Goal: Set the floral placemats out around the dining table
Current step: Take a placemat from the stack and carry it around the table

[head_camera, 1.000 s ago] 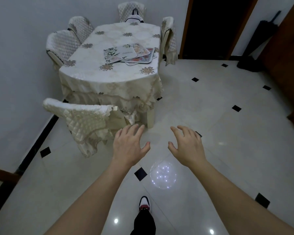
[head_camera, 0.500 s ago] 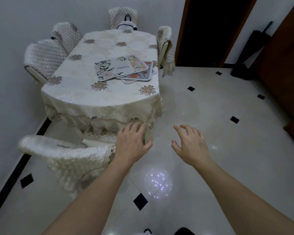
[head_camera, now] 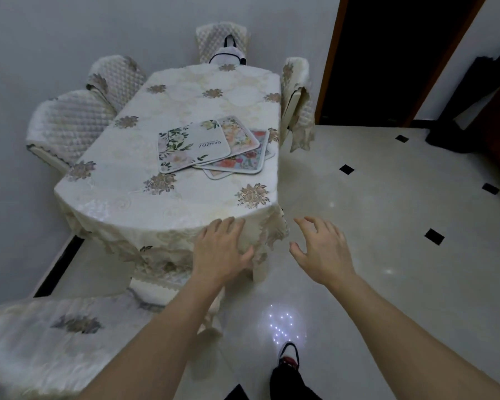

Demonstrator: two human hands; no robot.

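A loose pile of floral placemats (head_camera: 197,147) lies on the right half of the dining table (head_camera: 122,180), which wears a cream flowered cloth. The top mat is white with green leaves and a printed word; more colourful mats (head_camera: 243,161) stick out beneath it. My left hand (head_camera: 221,251) is held out, fingers apart, in front of the table's near edge with nothing in it. My right hand (head_camera: 319,251) is spread over the floor to the right of the table, also holding nothing. Both hands are well short of the mats.
Quilted-cover chairs ring the table: two on the left (head_camera: 70,125), one at the far end (head_camera: 223,43) with a bag on it, one on the right (head_camera: 296,102), one close at lower left (head_camera: 55,336). A dark doorway (head_camera: 387,53) stands beyond. My shoe (head_camera: 287,356) is on the tiled floor.
I have walked closer to the table, which now fills more of the view. Both empty hands now reach the table's near edge; the near chair slid to the lower left.
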